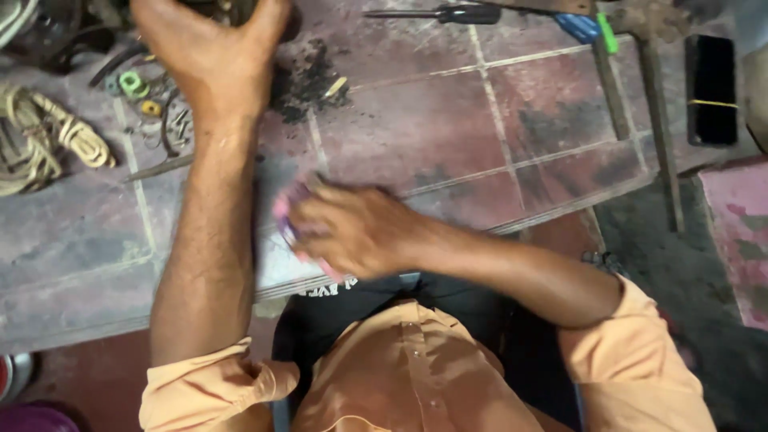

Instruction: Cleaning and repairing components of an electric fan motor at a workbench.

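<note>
On tiled floor | left hand grips dark part | right hand clutches pink cloth

Rope coil left on floor; screwdriver far ahead; phone right

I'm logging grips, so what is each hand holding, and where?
Right hand grips a blurred pink thing at its edge. Left hand clasps something dark, hardly visible.

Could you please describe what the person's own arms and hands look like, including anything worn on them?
Both hands, the left hand and the right hand, are bare, with no gloves, rings or watch visible. The forearms are bare too. The person wears an orange button-up shirt whose sleeves are rolled up to about the elbows. The right hand is motion-blurred, so finer detail there is unclear.
</note>
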